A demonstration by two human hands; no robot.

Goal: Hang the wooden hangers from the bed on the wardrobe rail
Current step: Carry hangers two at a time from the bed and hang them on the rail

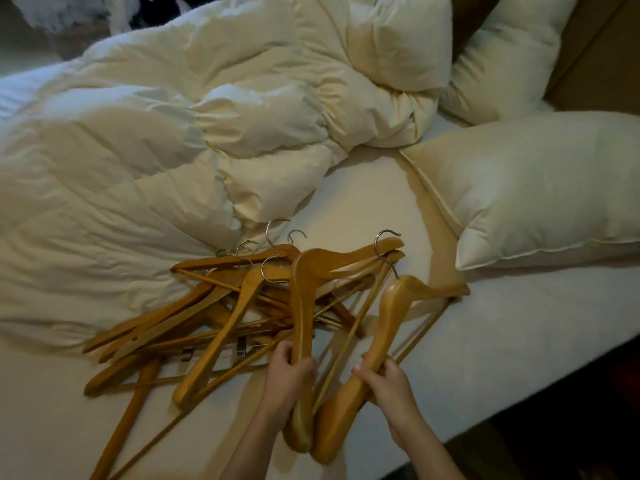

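A tangled pile of several wooden hangers [207,317] with metal hooks lies on the white bed sheet [381,202] near its front edge. My left hand [289,374] grips the arm of one wooden hanger [301,306] at the right of the pile. My right hand [389,382] grips the arm of another wooden hanger [391,306] just to the right of it. Both held hangers point away from me, their hooks toward the pillows. No wardrobe rail is in view.
A crumpled cream duvet [156,133] covers the left and middle of the bed. Two pillows [540,188] lie at the right, a third [509,57] stands behind them. The bed's edge [519,386] runs diagonally at the lower right, dark floor beyond.
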